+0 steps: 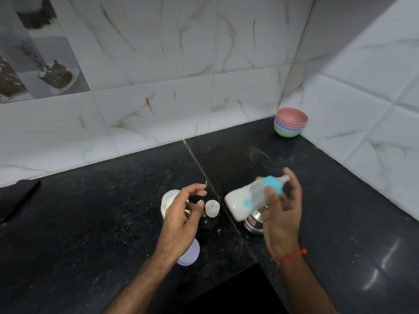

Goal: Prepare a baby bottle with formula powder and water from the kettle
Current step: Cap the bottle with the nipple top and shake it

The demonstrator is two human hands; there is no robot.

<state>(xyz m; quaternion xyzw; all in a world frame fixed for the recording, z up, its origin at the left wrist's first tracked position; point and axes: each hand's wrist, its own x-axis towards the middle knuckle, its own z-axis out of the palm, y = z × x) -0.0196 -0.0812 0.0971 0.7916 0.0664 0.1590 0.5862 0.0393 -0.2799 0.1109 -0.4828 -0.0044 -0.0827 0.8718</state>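
Head view: right hand [282, 214] holds the baby bottle [254, 196] tilted above the counter [113, 211], grip closed around its neck below the blue collar. Left hand [183, 214] hovers loosely open, empty. Bottle appears milky-filled, smooth plastic: judged moderately heavy, slippery; mid-body hold safer.

Right hand [282, 209] raised, fingers [271, 193] clamped around something; left hand [181, 214] hovering, fingers loosely curled, empty.

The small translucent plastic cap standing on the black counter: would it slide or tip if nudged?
The small translucent plastic cap looks light and hollow, so it would probably slide easily on the polished black counter. It is short and wide-based, so tipping seems unlikely; if toppled, its round wall could roll.
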